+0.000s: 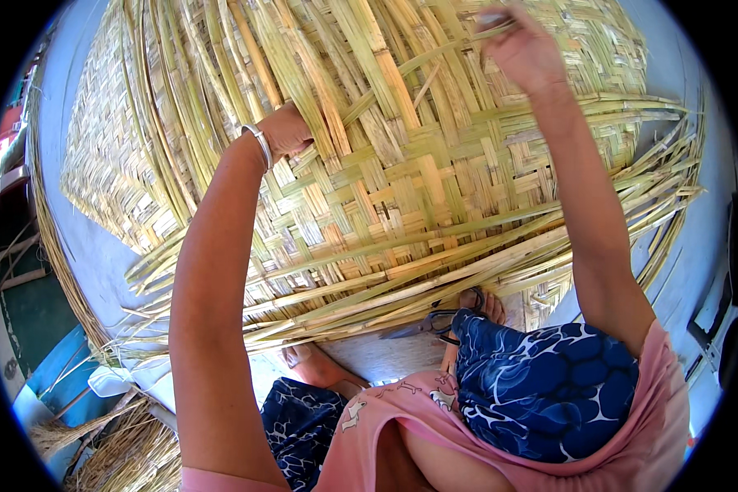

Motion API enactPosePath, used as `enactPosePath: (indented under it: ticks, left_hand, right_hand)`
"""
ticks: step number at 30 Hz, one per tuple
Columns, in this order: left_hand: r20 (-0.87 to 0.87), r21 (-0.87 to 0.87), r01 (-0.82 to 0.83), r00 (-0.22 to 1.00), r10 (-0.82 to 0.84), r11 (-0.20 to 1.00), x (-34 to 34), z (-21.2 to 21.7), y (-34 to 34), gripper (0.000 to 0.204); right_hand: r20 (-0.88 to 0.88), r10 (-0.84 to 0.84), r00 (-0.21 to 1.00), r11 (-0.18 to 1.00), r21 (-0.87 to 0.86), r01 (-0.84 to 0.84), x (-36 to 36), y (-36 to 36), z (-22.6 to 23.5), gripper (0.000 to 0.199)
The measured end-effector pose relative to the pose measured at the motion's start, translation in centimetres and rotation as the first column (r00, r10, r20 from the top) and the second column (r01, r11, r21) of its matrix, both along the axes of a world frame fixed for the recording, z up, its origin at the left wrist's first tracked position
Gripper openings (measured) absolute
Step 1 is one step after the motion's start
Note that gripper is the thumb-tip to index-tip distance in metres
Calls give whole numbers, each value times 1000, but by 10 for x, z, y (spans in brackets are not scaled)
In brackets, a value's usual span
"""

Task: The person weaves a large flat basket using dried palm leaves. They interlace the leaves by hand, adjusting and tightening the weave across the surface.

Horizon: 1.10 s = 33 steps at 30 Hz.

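Note:
A large woven mat (369, 197) of flat yellow-green plant strips spreads in front of me. My left hand (287, 133), with a silver bangle on the wrist, is closed around the near ends of lengthwise strips (320, 107), partly hidden under them. At the far right my right hand (526, 56) is raised above the mat, its fingers pinched on the end of a thin green strip (435, 56). That strip runs slantwise down to the left, passing among the lengthwise strips.
A bundle of loose long strips (467, 266) lies across the near side of the mat. Dark-handled scissors (422, 326) lie by my feet. A heap of dry stalks (131, 455) is at the lower left. Blue floor (98, 234) shows around the mat.

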<state>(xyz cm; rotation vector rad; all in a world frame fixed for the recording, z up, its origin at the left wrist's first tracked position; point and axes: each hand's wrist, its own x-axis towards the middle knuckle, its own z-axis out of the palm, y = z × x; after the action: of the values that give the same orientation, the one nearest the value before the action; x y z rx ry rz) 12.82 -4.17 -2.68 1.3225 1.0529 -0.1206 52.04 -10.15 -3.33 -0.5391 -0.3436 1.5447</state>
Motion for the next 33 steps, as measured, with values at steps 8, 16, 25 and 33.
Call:
enactPosePath:
  ticks: [8, 16, 25, 33]
  left_hand:
    - [-59, 373, 233, 972, -227, 898, 4, 6, 0, 42]
    - [29, 318, 16, 999, -27, 948, -4, -11, -10, 38]
    - [107, -7, -215, 971, 215, 977, -13, -23, -21, 43]
    - [88, -26, -317, 944, 318, 948, -9, -25, -23, 36]
  right_hand:
    - [53, -281, 958, 960, 11, 280, 31, -15, 41, 18]
    - [270, 183, 945, 965, -235, -120, -71, -8, 12, 19]
    - [685, 280, 672, 928, -373, -7, -83, -23, 20, 19]
    - [623, 156, 767, 913, -387, 129, -85, -69, 10, 26]
